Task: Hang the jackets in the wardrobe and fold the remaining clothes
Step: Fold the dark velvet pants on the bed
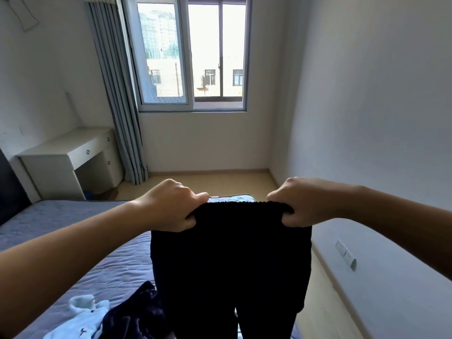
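1. My left hand (171,204) grips one end of the black trousers' (230,253) ribbed waistband, fingers curled tight round it.
2. My right hand (298,201) clutches the other end the same way.
3. The trousers hang upright over the bed (73,223), legs dangling.
4. On the bed, a light blue garment (80,316) lies against a dark navy garment (137,311).

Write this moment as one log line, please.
step: holding up black trousers by waistband | left hand: grips | right hand: grips | bed: dark garment, light-blue garment lying loose
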